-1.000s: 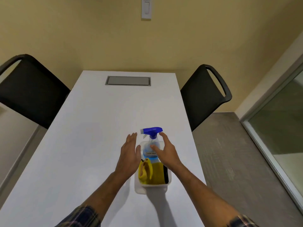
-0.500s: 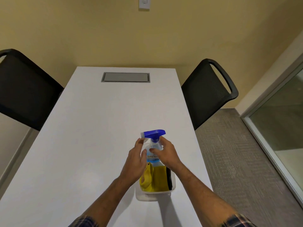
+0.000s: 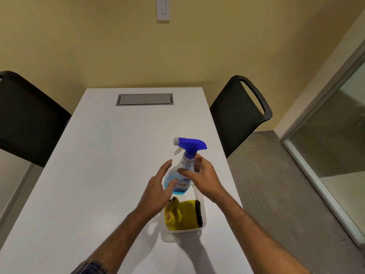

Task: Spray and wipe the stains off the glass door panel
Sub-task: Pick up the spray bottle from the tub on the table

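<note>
A clear spray bottle (image 3: 182, 169) with a blue trigger head and blue liquid is lifted just above a clear plastic tub (image 3: 203, 224). My right hand (image 3: 203, 177) is closed around the bottle's neck. My left hand (image 3: 158, 192) rests open against the bottle's left side with its fingers spread. A folded yellow cloth (image 3: 183, 214) with a black edge lies in the tub. The glass door panel (image 3: 339, 155) stands at the right edge of the view, in a grey frame.
The white table (image 3: 110, 175) has a grey hatch (image 3: 145, 99) near its far end. Black chairs stand at the left (image 3: 25, 119) and right (image 3: 239, 113). Grey carpet floor (image 3: 280, 194) lies between table and door.
My hands closed in on the bottle. The right hand gripped its neck and raised it out of the tub; the left hand came against its side.
</note>
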A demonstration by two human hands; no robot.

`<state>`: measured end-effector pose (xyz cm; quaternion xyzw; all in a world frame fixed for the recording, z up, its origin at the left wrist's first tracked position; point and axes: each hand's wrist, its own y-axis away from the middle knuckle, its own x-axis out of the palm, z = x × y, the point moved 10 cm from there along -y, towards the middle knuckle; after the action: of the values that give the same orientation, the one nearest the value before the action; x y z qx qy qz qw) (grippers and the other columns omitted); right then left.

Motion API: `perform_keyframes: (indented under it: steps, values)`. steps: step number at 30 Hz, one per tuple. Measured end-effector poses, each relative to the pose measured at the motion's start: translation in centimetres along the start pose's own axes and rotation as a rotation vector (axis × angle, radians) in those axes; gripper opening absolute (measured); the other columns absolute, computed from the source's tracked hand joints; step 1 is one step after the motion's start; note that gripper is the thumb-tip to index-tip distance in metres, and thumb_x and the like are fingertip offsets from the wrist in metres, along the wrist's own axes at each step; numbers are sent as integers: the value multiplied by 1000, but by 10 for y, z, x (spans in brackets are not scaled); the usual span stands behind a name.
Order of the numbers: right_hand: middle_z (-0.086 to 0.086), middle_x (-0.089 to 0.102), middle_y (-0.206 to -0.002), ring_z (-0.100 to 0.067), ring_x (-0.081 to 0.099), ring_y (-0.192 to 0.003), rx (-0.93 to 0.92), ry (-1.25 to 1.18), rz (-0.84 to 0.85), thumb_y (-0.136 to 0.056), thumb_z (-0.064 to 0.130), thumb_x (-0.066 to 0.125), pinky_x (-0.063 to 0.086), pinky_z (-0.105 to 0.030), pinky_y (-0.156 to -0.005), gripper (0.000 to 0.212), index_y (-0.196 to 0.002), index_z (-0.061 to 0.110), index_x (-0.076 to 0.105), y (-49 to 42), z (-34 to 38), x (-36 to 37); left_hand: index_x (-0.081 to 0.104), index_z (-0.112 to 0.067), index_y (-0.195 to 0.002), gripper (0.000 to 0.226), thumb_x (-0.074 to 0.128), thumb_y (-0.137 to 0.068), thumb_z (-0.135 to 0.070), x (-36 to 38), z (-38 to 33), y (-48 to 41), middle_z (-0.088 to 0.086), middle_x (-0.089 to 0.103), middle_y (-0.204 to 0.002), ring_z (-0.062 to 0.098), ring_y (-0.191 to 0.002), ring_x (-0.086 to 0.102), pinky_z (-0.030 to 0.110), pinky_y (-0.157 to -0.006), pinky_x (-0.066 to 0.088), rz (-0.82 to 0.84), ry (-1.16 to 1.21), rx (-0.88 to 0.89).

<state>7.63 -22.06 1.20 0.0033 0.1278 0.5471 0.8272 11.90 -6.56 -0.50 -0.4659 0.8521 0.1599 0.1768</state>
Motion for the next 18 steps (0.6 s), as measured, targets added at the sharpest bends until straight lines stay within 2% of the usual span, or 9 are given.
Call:
perform_keyframes:
  steps: [1,3,5,7,8,9,12,14,18]
  values:
    - [6,66,-130,-18,65,-115,-14,-22,-16,-89,29,77,57,-29,-93,47,-130,26,54,5,12,-7,31,-35,-159,64,59,-102,-35,-2,-10,0,-8,39,-165,17,-146,45,46,-117,44,16,-4,8]
    - [-1,67,-133,-22,66,-117,-35,-64,-49,-89,28,77,57,-38,-98,50,-133,20,55,16,33,-22,39,-35,-155,64,63,-96,-40,-4,-35,-1,-10,46,-159,11,-135,50,44,-114,46,37,11,53]
    - [-1,68,-132,-20,67,-116,-52,-100,-92,-90,27,77,57,-33,-93,51,-135,19,55,30,49,-40,47,-35,-148,61,67,-91,-43,-3,-63,-2,-18,52,-145,1,-118,57,28,-107,49,61,12,115]
    - [3,69,-128,-13,69,-109,-74,-130,-136,-89,25,78,59,-19,-80,50,-134,21,56,46,63,-62,52,-35,-143,55,71,-92,-39,4,-89,-4,-20,56,-138,-4,-112,60,10,-95,49,125,11,169]
    - [5,70,-124,-10,69,-105,-87,-144,-155,-89,24,78,58,-15,-74,48,-132,22,57,55,69,-73,54,-34,-141,52,72,-92,-35,11,-102,-4,-18,59,-136,-3,-114,60,11,-94,52,170,15,193]
    - [7,71,-120,-9,69,-104,-98,-159,-173,-88,23,78,58,-14,-72,47,-131,23,58,64,76,-85,55,-33,-140,51,73,-93,-32,18,-114,-3,-16,61,-135,1,-117,61,18,-99,54,219,18,215]
    - [5,71,-120,-12,69,-109,-123,-187,-216,-87,19,79,60,-22,-82,49,-131,24,57,97,94,-125,57,-29,-138,48,74,-93,-28,51,-154,6,-10,66,-132,11,-121,63,35,-106,56,366,10,283]
    - [3,72,-121,-12,70,-110,-143,-197,-247,-84,20,80,61,-25,-84,53,-132,24,57,124,105,-156,58,-28,-136,46,75,-93,-30,79,-184,16,-9,68,-128,13,-119,66,34,-103,59,446,8,347]
    - [-3,75,-121,-18,71,-113,-177,-236,-305,-77,23,82,60,-32,-91,58,-131,17,61,189,122,-232,61,-36,-129,39,75,-93,-32,144,-253,50,-15,71,-121,7,-118,68,20,-87,61,619,61,461]
